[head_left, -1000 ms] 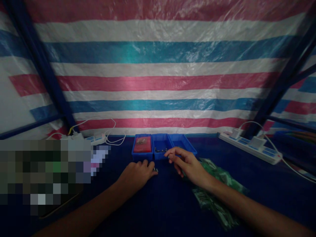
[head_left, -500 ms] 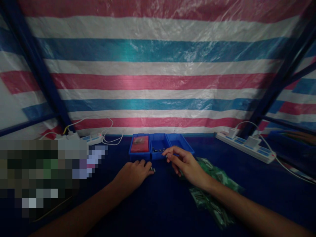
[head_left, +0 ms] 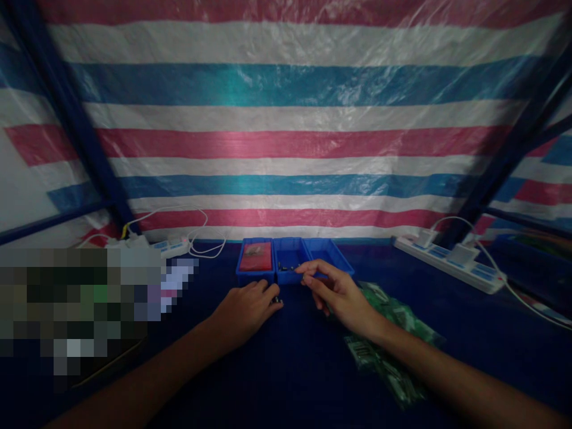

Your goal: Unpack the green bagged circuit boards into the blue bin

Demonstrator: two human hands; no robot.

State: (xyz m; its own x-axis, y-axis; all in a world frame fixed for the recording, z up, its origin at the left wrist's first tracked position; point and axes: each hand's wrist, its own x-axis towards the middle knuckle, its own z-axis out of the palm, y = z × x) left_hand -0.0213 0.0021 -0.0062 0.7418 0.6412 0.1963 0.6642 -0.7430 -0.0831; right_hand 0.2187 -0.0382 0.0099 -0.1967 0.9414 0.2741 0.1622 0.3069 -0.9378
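Three small blue bins [head_left: 292, 274] stand in a row at the back of the dark blue table. The left bin holds a red packet [head_left: 256, 256], and the middle one holds small dark metal parts [head_left: 286, 267]. My left hand [head_left: 248, 310] rests on the table just in front of the bins, fingers curled around a small shiny metal part [head_left: 277, 300]. My right hand [head_left: 335, 292] hovers at the front rim of the middle bin, thumb and forefinger pinched together; what they hold is too small to make out.
A green plastic bag of parts [head_left: 388, 351] lies under my right forearm. White power strips lie at the back left [head_left: 172, 245] and back right [head_left: 451, 259] with cables. A striped tarp hangs behind. A blurred patch covers the left.
My right hand has edged slightly toward the middle bin and its fingertips have closed into a pinch. My left hand stays in place on the small part.
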